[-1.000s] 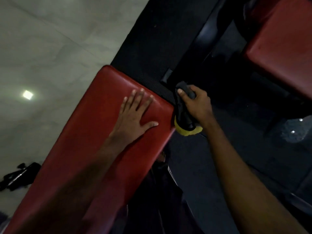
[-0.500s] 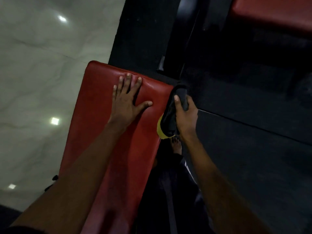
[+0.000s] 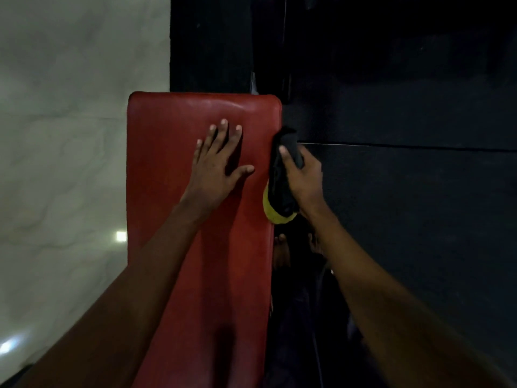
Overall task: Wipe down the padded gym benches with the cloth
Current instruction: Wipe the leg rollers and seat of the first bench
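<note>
Red padding covers the one bench (image 3: 173, 121) in view, which runs from the bottom edge of the frame up to a rounded end a little above centre. Two bare hands and one cloth are in view.

The left hand (image 3: 215, 169) lies flat on the top of the pad near that far end, in the middle of the frame. Its fingers are straight and slightly spread, the thumb is stretched out toward the right edge, and it holds nothing.

The right hand (image 3: 305, 177) sits just right of centre, off the pad's right edge, with its fingers curled round the cloth (image 3: 282, 191) and the thumb laid along the cloth's upper part. This cloth is black with a yellow edge at its lower end. It is bunched between the palm and the right side of the bench, touching the pad's edge just right of the left thumb.

Below the cloth, in the dark gap beside the bench, the toes of a bare foot (image 3: 279, 253) show dimly. Pale, marble-like floor (image 3: 70, 135) fills the left of the frame with two bright reflections on it, and a dark mat (image 3: 405, 191) fills the right.
</note>
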The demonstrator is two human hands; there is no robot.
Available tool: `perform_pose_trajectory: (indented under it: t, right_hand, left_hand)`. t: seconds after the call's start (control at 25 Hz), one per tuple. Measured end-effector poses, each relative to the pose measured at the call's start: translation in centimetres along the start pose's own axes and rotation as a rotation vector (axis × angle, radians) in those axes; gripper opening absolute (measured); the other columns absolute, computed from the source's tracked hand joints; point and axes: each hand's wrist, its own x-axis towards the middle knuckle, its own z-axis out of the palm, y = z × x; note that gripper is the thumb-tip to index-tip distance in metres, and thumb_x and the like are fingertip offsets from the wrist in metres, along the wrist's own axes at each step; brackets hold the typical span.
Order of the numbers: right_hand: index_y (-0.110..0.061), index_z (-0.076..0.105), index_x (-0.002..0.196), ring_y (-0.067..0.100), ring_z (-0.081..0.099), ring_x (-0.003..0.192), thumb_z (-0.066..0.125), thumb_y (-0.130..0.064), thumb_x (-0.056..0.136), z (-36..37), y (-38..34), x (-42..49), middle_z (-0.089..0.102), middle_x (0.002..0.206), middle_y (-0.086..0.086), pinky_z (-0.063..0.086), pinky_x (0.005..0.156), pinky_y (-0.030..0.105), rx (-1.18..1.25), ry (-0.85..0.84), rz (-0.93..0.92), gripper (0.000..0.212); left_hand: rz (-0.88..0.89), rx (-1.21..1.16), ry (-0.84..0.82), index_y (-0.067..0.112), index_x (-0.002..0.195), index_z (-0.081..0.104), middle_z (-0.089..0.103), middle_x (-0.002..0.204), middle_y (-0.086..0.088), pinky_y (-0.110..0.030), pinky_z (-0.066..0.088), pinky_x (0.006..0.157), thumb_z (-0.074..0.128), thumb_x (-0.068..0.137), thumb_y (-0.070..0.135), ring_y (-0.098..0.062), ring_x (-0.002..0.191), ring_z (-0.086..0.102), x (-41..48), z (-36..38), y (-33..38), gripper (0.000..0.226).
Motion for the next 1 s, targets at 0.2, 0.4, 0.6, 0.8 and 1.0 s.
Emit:
perform_pose_trajectory:
  t: [0.2, 0.4, 0.6, 0.8, 1.0]
  right_hand:
    - [-0.027, 0.069, 0.122, 0.011, 0.068, 0.105, 0.059, -0.074, 0.084, -0.2, 5.8, -8.8, 0.072, 0.111, -0.009, 0.057, 0.092, 0.042, -0.045, -0.050, 0.135, 0.060]
    - [-0.023, 0.071, 0.110, 0.008, 0.066, 0.089, 0.063, -0.053, 0.095, 0.1, 4.1, -7.7, 0.070, 0.095, -0.010, 0.056, 0.079, 0.032, -0.001, -0.006, 0.069, 0.035]
    - [-0.024, 0.067, 0.106, 0.008, 0.065, 0.091, 0.061, -0.055, 0.096, -0.1, 6.3, -11.4, 0.068, 0.097, -0.007, 0.050, 0.079, 0.028, -0.014, -0.072, 0.130, 0.034]
    - [-0.022, 0.064, 0.124, 0.015, 0.064, 0.108, 0.058, -0.061, 0.094, -0.4, 9.6, -16.6, 0.066, 0.116, -0.003, 0.053, 0.095, 0.039, -0.133, -0.107, 0.199, 0.048]
    - [-0.024, 0.062, 0.117, 0.021, 0.065, 0.103, 0.051, -0.064, 0.094, 0.5, 8.3, -15.3, 0.066, 0.113, 0.001, 0.053, 0.091, 0.043, -0.160, -0.040, 0.179, 0.048]
  left_hand:
    - [-0.014, 0.024, -0.037, 0.031, 0.160, 0.016, 0.004, 0.168, -0.002, -0.047, 0.000, 0.123, 0.056, 0.091, 0.061, -0.023, 0.155, -0.002, 0.8, -0.4, 0.4, 0.085]
    - [0.004, 0.037, 0.087, 0.021, 0.159, 0.024, 0.011, 0.167, -0.009, -0.050, 0.010, 0.124, 0.055, 0.095, 0.057, -0.029, 0.154, 0.008, -1.8, 1.0, 2.1, 0.080]
    - [-0.038, 0.062, -0.045, 0.033, 0.160, 0.012, -0.002, 0.169, -0.004, -0.053, 0.005, 0.123, 0.055, 0.093, 0.060, -0.028, 0.155, -0.003, -4.5, 1.9, 2.8, 0.085]
    - [-0.039, 0.129, -0.138, 0.031, 0.161, 0.004, -0.008, 0.168, -0.006, -0.055, 0.005, 0.122, 0.060, 0.088, 0.062, -0.030, 0.154, -0.006, -4.1, 1.1, 3.0, 0.097]
    - [-0.062, 0.127, -0.101, 0.032, 0.160, 0.004, -0.007, 0.168, -0.004, -0.054, 0.003, 0.121, 0.063, 0.087, 0.059, -0.029, 0.154, -0.007, -4.1, 1.8, 2.9, 0.097]
